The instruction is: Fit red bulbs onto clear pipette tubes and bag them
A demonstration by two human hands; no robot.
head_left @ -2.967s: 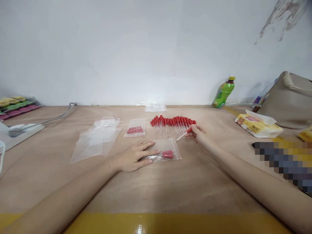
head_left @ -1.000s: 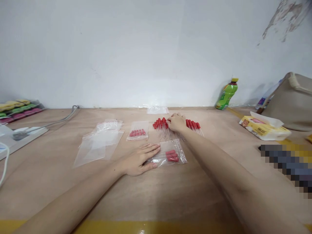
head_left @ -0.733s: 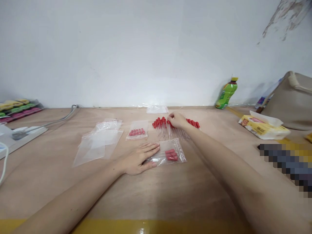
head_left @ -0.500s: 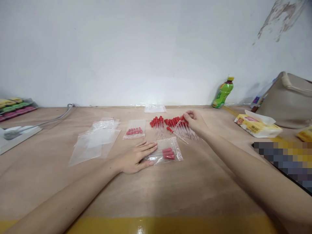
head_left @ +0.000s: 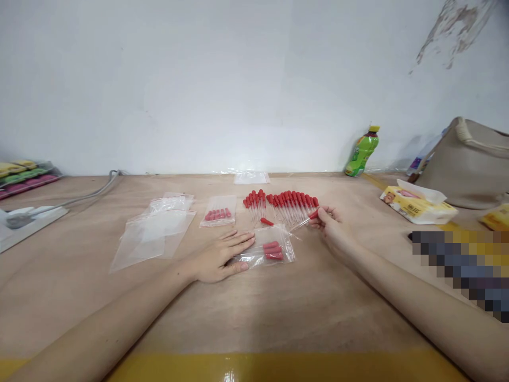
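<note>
My left hand [head_left: 222, 257] lies flat, fingers stretched, on the left part of a clear zip bag [head_left: 254, 259] that shows several red rubber bulbs [head_left: 273, 250]. My right hand [head_left: 328, 220] pinches a dropper [head_left: 306, 219] by its red bulb, its clear tube pointing left and down toward the bag's zip end. Just behind are a larger row of red-topped droppers [head_left: 294, 199] and a smaller group [head_left: 255, 200]. One loose red bulb [head_left: 266, 221] rests in front of the smaller group. Left of them lies another clear bag [head_left: 222, 204] with several red bulbs.
Flat clear bags [head_left: 153, 233] overlap on the left of the table [head_left: 254, 318]. Further left are a grey cable [head_left: 91, 197] and coloured packs [head_left: 27, 175]. At right stand a green bottle [head_left: 361, 152], a tissue pack [head_left: 417, 206] and a beige bag [head_left: 469, 164].
My right hand has moved from the dropper row toward me and slightly right, now with a dropper in its pinch. The loose red-topped dropper in front of the row has shifted left. My left hand stays put.
</note>
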